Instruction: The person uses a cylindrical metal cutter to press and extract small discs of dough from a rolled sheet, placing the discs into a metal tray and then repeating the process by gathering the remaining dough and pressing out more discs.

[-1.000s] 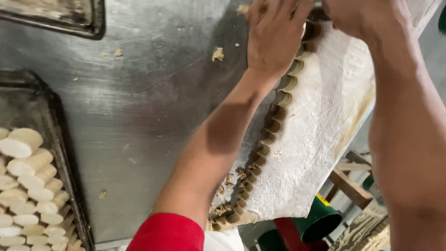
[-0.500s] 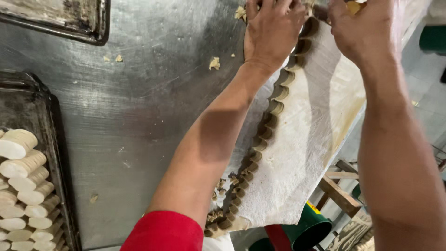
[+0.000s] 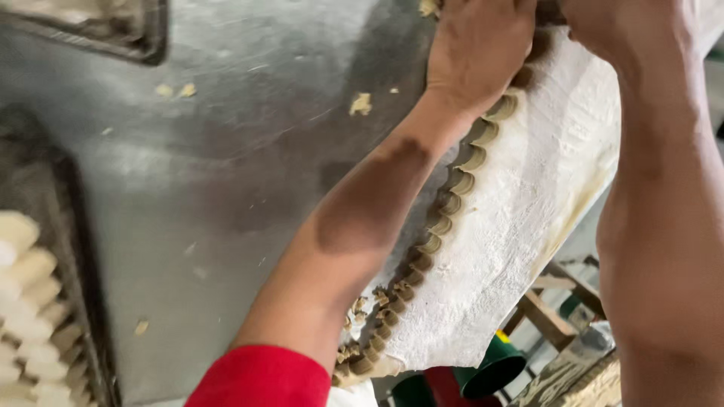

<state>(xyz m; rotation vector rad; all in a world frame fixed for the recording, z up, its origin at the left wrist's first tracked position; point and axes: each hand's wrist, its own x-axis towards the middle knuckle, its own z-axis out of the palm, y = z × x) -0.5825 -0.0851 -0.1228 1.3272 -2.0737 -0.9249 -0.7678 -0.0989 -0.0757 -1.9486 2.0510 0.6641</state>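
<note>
Left hand (image 3: 483, 49) is pressed flat, fingers together, on the far end of a flour-dusted dough sheet (image 3: 528, 226) with a scalloped edge, lying on the steel worktop (image 3: 226, 188). Right hand (image 3: 626, 30) sits beside it, mostly cut off, so can't tell its grip. Tray of dough pieces (image 3: 30, 316) sits far left.
</note>
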